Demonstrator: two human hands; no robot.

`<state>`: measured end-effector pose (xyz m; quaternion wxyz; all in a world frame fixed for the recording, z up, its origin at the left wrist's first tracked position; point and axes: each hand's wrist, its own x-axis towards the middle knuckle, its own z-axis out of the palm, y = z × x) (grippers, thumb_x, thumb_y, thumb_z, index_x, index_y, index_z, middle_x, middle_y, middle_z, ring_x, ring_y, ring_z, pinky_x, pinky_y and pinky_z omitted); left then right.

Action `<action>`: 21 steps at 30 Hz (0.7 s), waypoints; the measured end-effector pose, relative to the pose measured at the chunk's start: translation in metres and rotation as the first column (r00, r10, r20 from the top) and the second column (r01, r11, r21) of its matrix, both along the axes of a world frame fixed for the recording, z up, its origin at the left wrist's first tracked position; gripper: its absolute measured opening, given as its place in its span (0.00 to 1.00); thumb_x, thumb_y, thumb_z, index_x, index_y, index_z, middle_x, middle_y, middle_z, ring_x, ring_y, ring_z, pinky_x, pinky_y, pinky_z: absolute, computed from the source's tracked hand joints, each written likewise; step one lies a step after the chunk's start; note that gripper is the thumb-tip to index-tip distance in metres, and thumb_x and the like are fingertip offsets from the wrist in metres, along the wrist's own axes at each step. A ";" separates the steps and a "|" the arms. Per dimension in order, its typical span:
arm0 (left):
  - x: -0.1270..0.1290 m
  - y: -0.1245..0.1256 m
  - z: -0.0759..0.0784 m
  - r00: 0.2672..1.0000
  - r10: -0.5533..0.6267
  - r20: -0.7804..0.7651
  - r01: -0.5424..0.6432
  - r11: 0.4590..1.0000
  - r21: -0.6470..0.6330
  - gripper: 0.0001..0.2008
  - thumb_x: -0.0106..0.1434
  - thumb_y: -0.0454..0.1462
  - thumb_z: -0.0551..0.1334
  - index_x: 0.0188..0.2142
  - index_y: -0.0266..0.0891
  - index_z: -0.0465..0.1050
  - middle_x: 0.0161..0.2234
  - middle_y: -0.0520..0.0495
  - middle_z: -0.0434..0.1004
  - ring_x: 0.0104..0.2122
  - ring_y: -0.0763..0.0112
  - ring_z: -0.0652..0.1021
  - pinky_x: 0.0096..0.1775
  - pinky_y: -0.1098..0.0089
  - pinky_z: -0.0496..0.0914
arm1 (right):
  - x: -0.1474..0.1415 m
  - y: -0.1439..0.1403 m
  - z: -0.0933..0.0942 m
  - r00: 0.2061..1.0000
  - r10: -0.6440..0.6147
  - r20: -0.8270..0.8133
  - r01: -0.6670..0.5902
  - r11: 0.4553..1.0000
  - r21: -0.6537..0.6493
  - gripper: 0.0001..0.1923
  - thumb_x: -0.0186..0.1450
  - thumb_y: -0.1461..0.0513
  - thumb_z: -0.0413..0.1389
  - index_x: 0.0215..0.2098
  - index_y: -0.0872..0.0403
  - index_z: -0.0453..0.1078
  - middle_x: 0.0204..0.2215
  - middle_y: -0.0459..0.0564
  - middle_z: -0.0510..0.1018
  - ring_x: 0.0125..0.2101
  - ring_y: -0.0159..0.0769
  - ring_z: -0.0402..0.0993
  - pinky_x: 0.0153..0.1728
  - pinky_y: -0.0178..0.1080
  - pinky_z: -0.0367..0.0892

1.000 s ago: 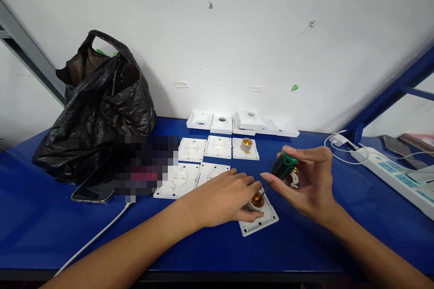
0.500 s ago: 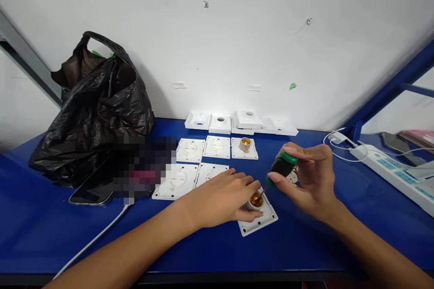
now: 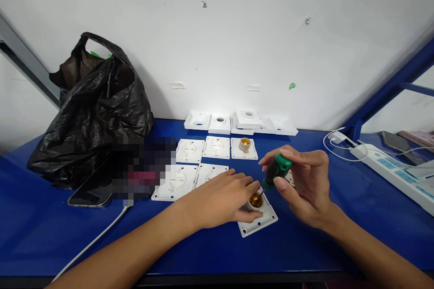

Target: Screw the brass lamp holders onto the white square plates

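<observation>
Your left hand (image 3: 222, 198) presses down on the lamp socket (image 3: 257, 211) on the desk (image 3: 305, 248), fingers gripping its collar. Just right, your right hand (image 3: 305, 185) pinches the green screwdriver (image 3: 275, 170), tip inside the brass cup. You seem mid-screw: keep the plate steady, blade seated, and twist.

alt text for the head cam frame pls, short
A person's right hand holds a green-handled screwdriver with its tip inside the brass lamp socket on a white square plate, which the left hand steadies on a blue table. Behind lie more white plates, a black plastic bag and a power strip.
</observation>
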<state>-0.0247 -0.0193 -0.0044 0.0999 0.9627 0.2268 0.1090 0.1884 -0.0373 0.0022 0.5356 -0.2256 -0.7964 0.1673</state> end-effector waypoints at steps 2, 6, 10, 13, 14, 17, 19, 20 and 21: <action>0.000 0.000 0.001 1.000 -0.002 -0.006 0.002 1.000 -0.016 0.17 0.72 0.50 0.67 0.39 0.39 0.71 0.35 0.50 0.77 0.35 0.62 0.78 0.43 0.61 0.70 | -0.002 0.000 0.000 0.999 0.016 -0.046 -0.015 1.000 0.025 0.27 0.70 0.69 0.59 0.63 0.42 0.62 0.42 0.48 0.76 0.41 0.42 0.81 0.36 0.48 0.79; 0.000 0.001 0.001 1.000 -0.003 -0.014 0.003 1.000 -0.028 0.17 0.72 0.51 0.67 0.38 0.40 0.70 0.34 0.51 0.77 0.34 0.62 0.78 0.42 0.62 0.69 | -0.006 0.008 0.004 0.996 -0.034 -0.083 0.045 0.990 0.135 0.26 0.69 0.69 0.59 0.61 0.42 0.63 0.34 0.44 0.75 0.33 0.38 0.79 0.29 0.43 0.77; 0.000 0.005 -0.003 1.000 -0.014 0.005 0.015 0.999 -0.048 0.18 0.71 0.51 0.68 0.43 0.39 0.73 0.37 0.49 0.79 0.38 0.61 0.80 0.43 0.63 0.70 | -0.012 0.023 0.013 0.996 -0.083 0.042 0.072 0.974 0.213 0.18 0.71 0.64 0.59 0.57 0.44 0.66 0.40 0.48 0.78 0.38 0.41 0.81 0.34 0.48 0.80; 0.000 0.008 -0.005 1.000 -0.019 0.019 0.020 0.999 -0.048 0.19 0.71 0.53 0.67 0.42 0.39 0.73 0.37 0.49 0.79 0.38 0.61 0.80 0.43 0.63 0.69 | -0.017 0.029 0.011 0.997 -0.067 -0.037 0.075 0.958 0.278 0.10 0.74 0.63 0.55 0.52 0.45 0.68 0.30 0.43 0.72 0.29 0.38 0.78 0.25 0.41 0.74; 0.000 0.008 -0.005 1.000 -0.020 0.019 0.021 0.999 -0.047 0.19 0.71 0.53 0.67 0.40 0.40 0.72 0.36 0.50 0.78 0.37 0.62 0.79 0.42 0.63 0.69 | -0.019 0.030 0.008 0.995 -0.062 -0.074 0.078 0.966 0.248 0.10 0.75 0.63 0.53 0.53 0.45 0.67 0.30 0.44 0.73 0.28 0.37 0.77 0.24 0.40 0.74; 0.001 0.008 -0.005 1.000 -0.021 0.012 0.022 0.999 -0.034 0.21 0.70 0.54 0.68 0.36 0.41 0.69 0.33 0.52 0.76 0.33 0.63 0.78 0.40 0.64 0.68 | -0.018 0.026 -0.005 0.979 -0.037 -0.201 0.083 0.971 0.226 0.12 0.77 0.60 0.50 0.57 0.43 0.67 0.27 0.42 0.72 0.21 0.34 0.72 0.20 0.38 0.69; 0.001 0.007 -0.004 1.000 -0.016 0.002 0.016 1.000 -0.009 0.20 0.70 0.54 0.68 0.36 0.40 0.69 0.33 0.51 0.76 0.33 0.63 0.78 0.40 0.64 0.68 | -0.015 0.022 -0.014 0.975 -0.039 -0.217 0.089 0.970 0.227 0.14 0.77 0.57 0.51 0.59 0.43 0.69 0.26 0.43 0.73 0.20 0.35 0.71 0.19 0.40 0.68; 0.002 0.006 -0.004 1.000 -0.013 -0.004 0.013 1.000 0.001 0.20 0.70 0.54 0.68 0.36 0.40 0.69 0.33 0.51 0.76 0.34 0.63 0.78 0.41 0.63 0.68 | -0.013 0.020 -0.018 0.979 -0.047 -0.198 0.092 0.970 0.226 0.16 0.77 0.56 0.51 0.61 0.43 0.70 0.28 0.45 0.75 0.20 0.37 0.72 0.20 0.42 0.70; 0.002 0.006 -0.004 1.000 -0.012 -0.012 0.012 1.000 0.000 0.20 0.70 0.54 0.67 0.36 0.40 0.69 0.33 0.51 0.77 0.34 0.62 0.78 0.41 0.63 0.68 | -0.011 0.018 -0.020 0.975 -0.079 -0.207 0.122 0.970 0.208 0.17 0.77 0.57 0.51 0.62 0.43 0.70 0.30 0.47 0.78 0.22 0.38 0.73 0.21 0.44 0.71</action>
